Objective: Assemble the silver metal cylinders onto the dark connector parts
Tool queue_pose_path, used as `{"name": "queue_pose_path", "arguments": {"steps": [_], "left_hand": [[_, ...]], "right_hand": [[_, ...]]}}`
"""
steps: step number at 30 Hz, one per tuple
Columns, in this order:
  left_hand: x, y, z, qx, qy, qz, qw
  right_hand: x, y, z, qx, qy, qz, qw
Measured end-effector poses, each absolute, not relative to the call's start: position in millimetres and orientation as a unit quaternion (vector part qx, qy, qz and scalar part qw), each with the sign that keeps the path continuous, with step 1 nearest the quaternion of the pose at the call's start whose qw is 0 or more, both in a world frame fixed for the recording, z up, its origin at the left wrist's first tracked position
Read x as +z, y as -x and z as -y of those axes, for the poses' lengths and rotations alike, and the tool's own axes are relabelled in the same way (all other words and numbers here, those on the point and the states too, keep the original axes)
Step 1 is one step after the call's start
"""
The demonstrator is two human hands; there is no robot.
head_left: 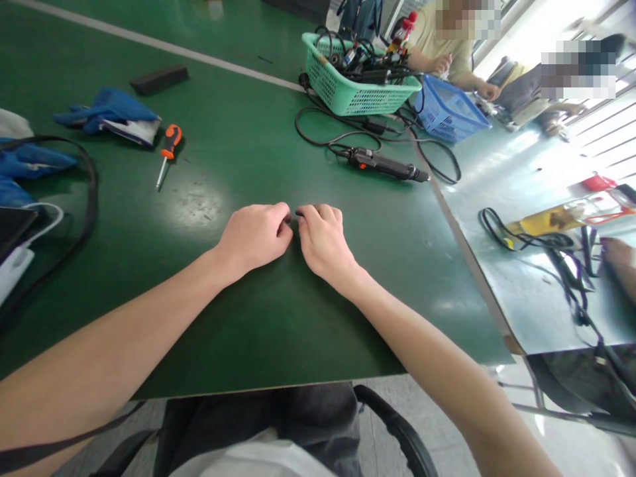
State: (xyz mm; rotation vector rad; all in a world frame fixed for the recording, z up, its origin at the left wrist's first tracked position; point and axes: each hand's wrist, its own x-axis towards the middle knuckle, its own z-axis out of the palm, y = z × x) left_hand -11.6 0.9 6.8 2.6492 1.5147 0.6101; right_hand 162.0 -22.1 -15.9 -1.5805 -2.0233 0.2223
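My left hand [258, 232] rests on the green table [248, 331], curled into a fist with the thumb over the fingers; whatever is inside, if anything, is hidden. Close beside it, a narrow gap away, my right hand [325, 242] lies with its fingers bent down and closed. A small dark bit shows at the right hand's fingertips, too little of it to name. Beyond the hands, on the left, lies a screwdriver [171, 142] with an orange and black handle. A black electric screwdriver [387, 164] with a cord lies beyond my right hand.
A green basket [355, 96] full of cables and parts stands at the back, beside a blue basket [450, 109]. Blue-and-white packages [122, 112] and a dark block [159, 79] lie at left. Another person [442, 40] sits behind the baskets. Cables and a yellow bottle [551, 218] lie right.
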Motion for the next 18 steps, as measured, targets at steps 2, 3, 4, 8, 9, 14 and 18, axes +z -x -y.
{"name": "queue_pose_path", "arguments": {"steps": [2, 3, 4, 8, 9, 14, 18], "left_hand": [[7, 12, -1, 0.193, -0.852, -0.486, 0.017], [8, 12, -1, 0.191, -0.853, -0.486, 0.018], [7, 12, -1, 0.188, -0.854, -0.485, 0.02], [6, 12, -3, 0.173, -0.859, -0.481, 0.027], [5, 12, -3, 0.172, -0.86, -0.48, 0.029], [5, 8, -2, 0.173, -0.867, -0.463, 0.063], [8, 4, -1, 0.193, -0.891, -0.402, 0.085]], "right_hand": [[-12, -161, 23, 0.092, 0.577, 0.761, 0.282], [-8, -163, 23, 0.096, 0.565, 0.77, 0.28], [-4, -167, 24, 0.099, 0.552, 0.781, 0.276], [8, -191, 31, 0.068, 0.522, 0.801, 0.285], [8, -197, 34, 0.052, 0.518, 0.801, 0.295], [-4, -216, 43, -0.019, 0.49, 0.805, 0.334], [-10, -216, 45, -0.025, 0.47, 0.825, 0.313]]}}
